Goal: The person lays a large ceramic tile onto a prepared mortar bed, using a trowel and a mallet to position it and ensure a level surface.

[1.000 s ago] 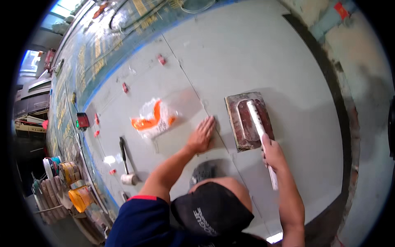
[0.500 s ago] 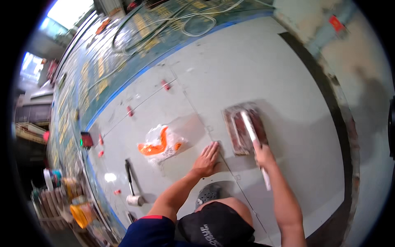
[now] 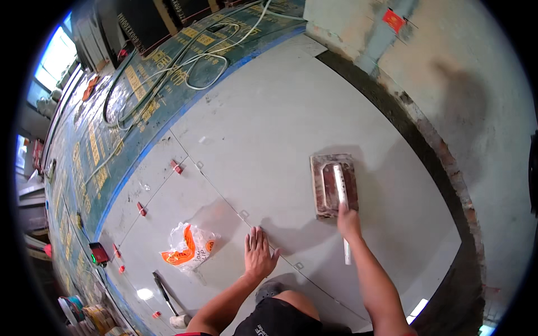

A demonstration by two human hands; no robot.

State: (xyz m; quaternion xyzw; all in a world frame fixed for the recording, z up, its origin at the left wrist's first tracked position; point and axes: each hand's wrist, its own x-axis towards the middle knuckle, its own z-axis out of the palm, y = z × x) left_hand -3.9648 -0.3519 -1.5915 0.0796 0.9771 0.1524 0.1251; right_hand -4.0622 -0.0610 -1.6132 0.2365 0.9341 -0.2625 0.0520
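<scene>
My right hand (image 3: 348,221) grips a long pale metal bar handle (image 3: 341,182) on a rectangular, stained red-brown pad tool (image 3: 320,196), which sits on a large grey floor tile (image 3: 286,112). My left hand (image 3: 259,255) lies on the tiles beside a seam with its fingers stretched out. Left of it is a clear plastic bag with orange print (image 3: 182,252). A white-headed mallet with a black handle (image 3: 179,320) lies lower left. Red wedges (image 3: 176,167) sit along the tile joints.
Blue-green floor covering (image 3: 143,103) with loose hoses (image 3: 207,61) borders the tiles at upper left. A rough wall (image 3: 459,112) and dark strip (image 3: 364,78) run along the right. A red-and-green device (image 3: 98,255) and several buckets (image 3: 73,311) stand at left.
My view has tilted up toward the far floor and wall, so the bag, mallet and my hands sit lower in the picture. My right hand still grips the tool; my left stays on the tiles.
</scene>
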